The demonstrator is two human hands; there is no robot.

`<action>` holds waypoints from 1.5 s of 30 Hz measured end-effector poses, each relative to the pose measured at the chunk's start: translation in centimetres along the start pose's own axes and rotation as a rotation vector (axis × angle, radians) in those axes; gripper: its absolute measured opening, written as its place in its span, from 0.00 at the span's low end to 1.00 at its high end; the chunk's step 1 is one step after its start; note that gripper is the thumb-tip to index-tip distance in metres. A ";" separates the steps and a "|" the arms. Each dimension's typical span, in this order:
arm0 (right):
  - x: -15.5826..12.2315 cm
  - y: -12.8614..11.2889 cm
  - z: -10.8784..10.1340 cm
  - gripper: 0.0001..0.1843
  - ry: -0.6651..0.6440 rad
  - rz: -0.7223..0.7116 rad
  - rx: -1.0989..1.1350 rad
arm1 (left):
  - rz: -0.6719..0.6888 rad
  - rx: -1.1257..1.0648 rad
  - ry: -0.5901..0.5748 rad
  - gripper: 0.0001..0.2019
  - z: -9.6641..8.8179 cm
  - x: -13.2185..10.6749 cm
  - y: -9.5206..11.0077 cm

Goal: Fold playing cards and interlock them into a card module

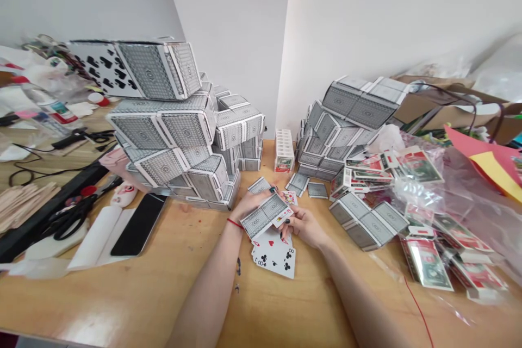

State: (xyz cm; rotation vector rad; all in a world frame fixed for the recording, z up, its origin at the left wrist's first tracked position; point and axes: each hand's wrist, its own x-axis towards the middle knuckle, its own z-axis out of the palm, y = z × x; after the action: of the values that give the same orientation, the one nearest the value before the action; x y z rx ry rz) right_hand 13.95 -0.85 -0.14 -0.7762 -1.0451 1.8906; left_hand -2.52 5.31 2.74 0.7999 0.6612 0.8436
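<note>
A grey-backed playing-card piece [265, 215] is held up over the middle of the table. My left hand [249, 202], with a red cord at its wrist, grips it from the far left side. At its near right end my right hand [305, 225] pinches a playing card [283, 218] whose face partly shows; its far end is hidden. Below lie loose face-up cards, among them an eight of clubs [277, 262]. Behind my hands are a court card [290, 197] and grey-backed cards [297, 184], lying flat on the wood.
Stacked card blocks rise at left [183, 125] and right [359, 103]. A smaller card block [369, 220], red card boxes [428, 261] and plastic wrap lie right. A row of card decks [284, 149] stands behind. Phone [138, 225] and scissors [75, 217] lie left.
</note>
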 end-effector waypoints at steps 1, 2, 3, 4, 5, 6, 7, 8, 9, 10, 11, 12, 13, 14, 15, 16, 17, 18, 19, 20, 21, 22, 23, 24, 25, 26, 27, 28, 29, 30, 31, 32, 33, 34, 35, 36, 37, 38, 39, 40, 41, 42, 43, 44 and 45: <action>0.1 0.0 0.0 0.14 0.010 -0.012 0.011 | 0.004 -0.004 -0.013 0.10 0.0 0.0 0.0; 0.1 0.1 0.0 0.14 0.020 -0.024 0.024 | 0.006 -0.005 -0.023 0.10 0.0 0.0 -0.1; 0.1 0.1 0.0 0.14 0.029 -0.034 0.037 | 0.008 -0.006 -0.033 0.11 -0.1 0.0 -0.1; 0.2 0.0 0.0 0.14 0.035 -0.041 0.048 | 0.010 -0.009 -0.043 0.11 -0.1 0.0 -0.1; 0.2 0.0 0.0 0.14 0.038 -0.045 0.054 | 0.012 -0.013 -0.054 0.12 -0.2 0.0 -0.1; 0.2 0.0 0.0 0.14 0.041 -0.046 0.055 | 0.014 -0.019 -0.063 0.12 -0.2 -0.1 -0.1; 0.2 -0.1 0.0 0.14 0.046 -0.048 0.054 | 0.016 -0.029 -0.070 0.13 -0.3 -0.1 -0.1; 0.2 -0.1 0.1 0.14 0.054 -0.050 0.052 | 0.017 -0.040 -0.072 0.14 -0.3 -0.2 -0.1; 0.2 -0.2 0.1 0.14 0.066 -0.055 0.051 | 0.017 -0.051 -0.072 0.15 -0.2 -0.2 0.0; 0.3 -0.2 0.1 0.14 0.079 -0.059 0.052 | 0.016 -0.060 -0.073 0.15 -0.2 -0.3 0.0; 0.3 -0.2 0.1 0.14 0.088 -0.062 0.053 | 0.015 -0.065 -0.073 0.15 -0.2 -0.3 0.1; 0.3 -0.2 0.1 0.14 0.092 -0.064 0.053 | 0.016 -0.065 -0.070 0.14 -0.1 -0.3 0.1; 0.4 -0.2 0.1 0.14 0.093 -0.064 0.050 | 0.019 -0.062 -0.064 0.12 -0.1 -0.3 0.1; 0.4 -0.1 0.0 0.15 0.091 -0.064 0.043 | 0.021 -0.055 -0.056 0.11 0.0 -0.2 0.1; 0.4 -0.1 0.0 0.15 0.093 -0.065 0.034 | 0.023 -0.048 -0.048 0.10 0.0 -0.1 0.1; 0.5 0.0 0.0 0.16 0.097 -0.068 0.022 | 0.026 -0.041 -0.038 0.09 0.0 -0.1 0.0; 0.5 0.0 0.0 0.16 0.104 -0.073 0.007 | 0.027 -0.030 -0.029 0.09 0.0 0.0 -0.1; 0.5 0.0 0.0 0.16 0.115 -0.080 -0.010 | 0.026 -0.014 -0.023 0.09 0.0 0.0 -0.2; 0.6 0.1 0.0 0.16 0.128 -0.088 -0.029 | 0.023 0.004 -0.018 0.09 0.0 0.1 -0.3; 0.6 0.1 0.0 0.16 0.145 -0.098 -0.046 | 0.021 0.023 -0.016 0.10 0.1 0.1 -0.4; 0.6 0.0 0.0 0.15 0.162 -0.107 -0.061 | 0.021 0.038 -0.013 0.10 0.1 0.1 -0.5; 0.5 0.0 0.0 0.15 0.179 -0.114 -0.072 | 0.023 0.049 -0.012 0.11 0.2 0.1 -0.5; 0.5 0.0 0.1 0.14 0.194 -0.119 -0.084 | 0.027 0.054 -0.013 0.11 0.2 0.1 -0.6; 0.5 -0.1 0.1 0.14 0.204 -0.118 -0.094 | 0.032 0.056 -0.014 0.11 0.2 0.1 -0.7; 0.5 -0.1 0.2 0.13 0.210 -0.111 -0.102 | 0.035 0.058 -0.018 0.10 0.3 0.1 -0.8; 0.5 -0.2 0.2 0.13 0.214 -0.099 -0.107 | 0.036 0.059 -0.022 0.10 0.3 0.1 -0.8; 0.5 -0.2 0.3 0.13 0.219 -0.085 -0.110 | 0.035 0.061 -0.026 0.10 0.2 0.1 -0.9; 0.5 -0.2 0.3 0.13 0.229 -0.074 -0.112 | 0.032 0.065 -0.031 0.10 0.2 0.1 -1.0; 0.6 -0.1 0.4 0.13 0.242 -0.066 -0.111 | 0.027 0.071 -0.036 0.10 0.2 0.1 -1.0; 0.6 -0.1 0.4 0.14 0.255 -0.062 -0.110 | 0.027 0.077 -0.037 0.10 0.3 0.1 -1.1; 0.7 0.0 0.5 0.14 0.271 -0.061 -0.112 | 0.028 0.083 -0.037 0.11 0.3 0.0 -1.1; 0.8 0.0 0.5 0.15 0.287 -0.059 -0.115 | 0.030 0.088 -0.038 0.11 0.3 0.0 -1.2; 0.8 0.1 0.5 0.15 0.303 -0.055 -0.119 | 0.029 0.090 -0.041 0.11 0.4 -0.1 -1.2; 0.9 0.1 0.5 0.15 0.320 -0.048 -0.124 | 0.026 0.091 -0.044 0.11 0.4 -0.1 -1.2; 0.9 0.2 0.6 0.15 0.337 -0.040 -0.131 | 0.020 0.093 -0.045 0.11 0.5 -0.2 -1.2; 0.9 0.2 0.6 0.15 0.354 -0.033 -0.140 | 0.014 0.095 -0.046 0.12 0.6 -0.2 -1.2; 0.9 0.2 0.7 0.15 0.372 -0.030 -0.146 | 0.009 0.098 -0.045 0.12 0.6 -0.3 -1.2; 0.9 0.2 0.8 0.15 0.389 -0.029 -0.150 | 0.009 0.097 -0.041 0.12 0.7 -0.3 -1.2; 0.9 0.2 0.9 0.15 0.408 -0.031 -0.147 | 0.013 0.093 -0.036 0.12 0.9 -0.3 -1.2; 0.9 0.2 0.9 0.14 0.428 -0.038 -0.140 | 0.019 0.086 -0.033 0.13 1.0 -0.3 -1.1; 0.9 0.3 1.0 0.14 0.449 -0.045 -0.129 | 0.023 0.078 -0.032 0.13 1.2 -0.3 -1.1; 0.9 0.3 1.1 0.13 0.469 -0.052 -0.117 | 0.028 0.069 -0.032 0.13 1.4 -0.3 -1.1; 0.9 0.3 1.1 0.13 0.487 -0.056 -0.107 | 0.033 0.062 -0.032 0.13 1.6 -0.4 -1.1; 0.9 0.4 1.1 0.12 0.502 -0.059 -0.098 | 0.038 0.057 -0.030 0.12 1.7 -0.4 -1.1; 0.9 0.4 1.0 0.12 0.512 -0.062 -0.087 | 0.044 0.055 -0.025 0.11 1.9 -0.3 -1.1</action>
State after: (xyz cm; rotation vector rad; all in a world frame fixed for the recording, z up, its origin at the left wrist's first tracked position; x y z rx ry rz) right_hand 12.53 -0.58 -0.14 -1.1861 -0.8151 1.4843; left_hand -0.78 3.90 2.92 0.8760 0.6489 0.8573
